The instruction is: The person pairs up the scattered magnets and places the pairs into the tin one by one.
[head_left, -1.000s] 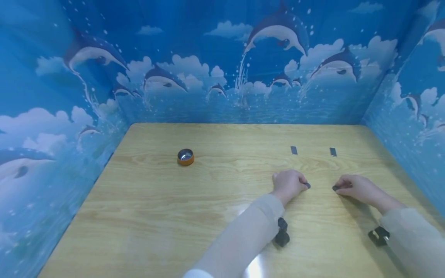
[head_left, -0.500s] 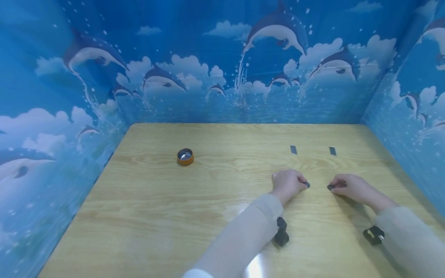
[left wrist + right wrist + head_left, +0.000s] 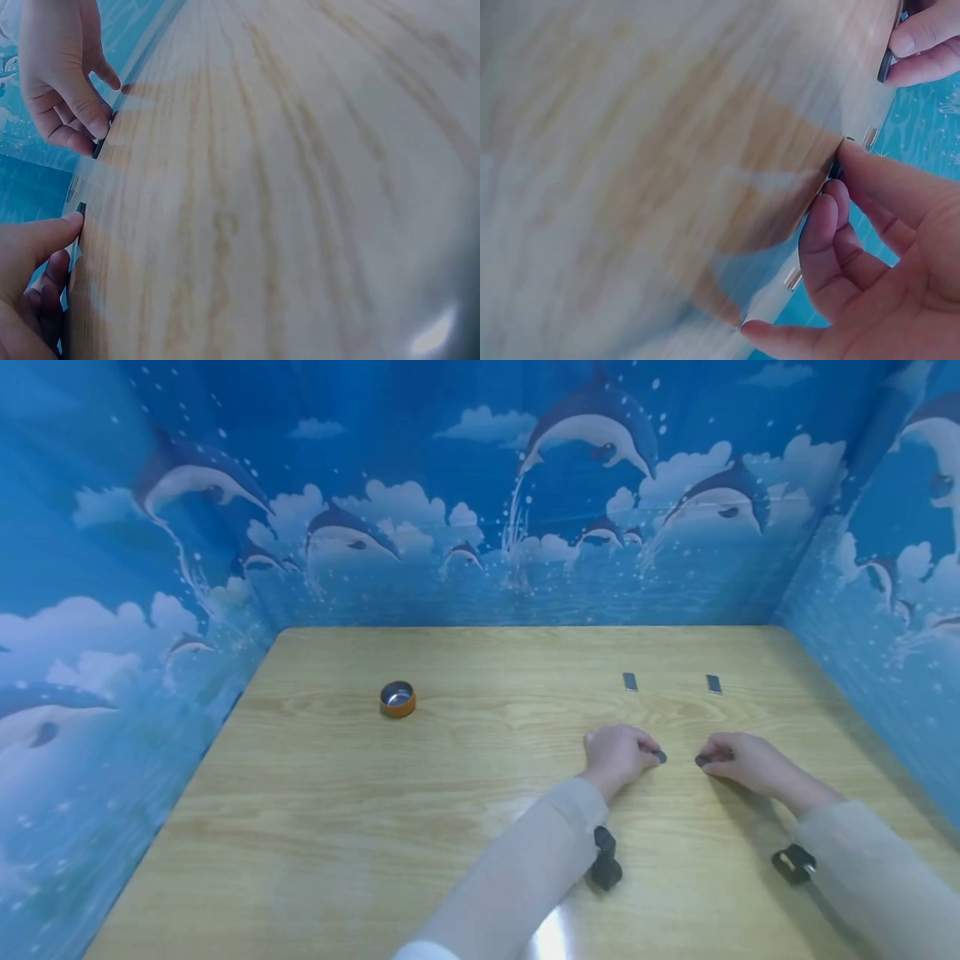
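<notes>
In the head view my left hand (image 3: 619, 755) rests low over the table, pinching a small dark flat piece (image 3: 660, 757) at its right side. Facing it, my right hand (image 3: 744, 763) grips a second small dark piece (image 3: 701, 761) between thumb and fingers. A short gap of bare wood separates the two pieces. Seen edge-on in the right wrist view, the right hand's dark piece (image 3: 835, 169) looks thin and stands at the thumb tip. The left hand's dark piece (image 3: 81, 209) shows under the thumb in the left wrist view.
Two small silver rectangular bars, a left bar (image 3: 630, 682) and a right bar (image 3: 713, 683), lie beyond the hands. A small orange bowl (image 3: 397, 700) with a metal inside stands farther left. Dolphin-printed blue curtains (image 3: 450, 585) border the wooden table (image 3: 337, 827).
My right hand has slid left with its dark piece, narrowing the gap to the left hand's piece. The left hand has stayed nearly in place.
</notes>
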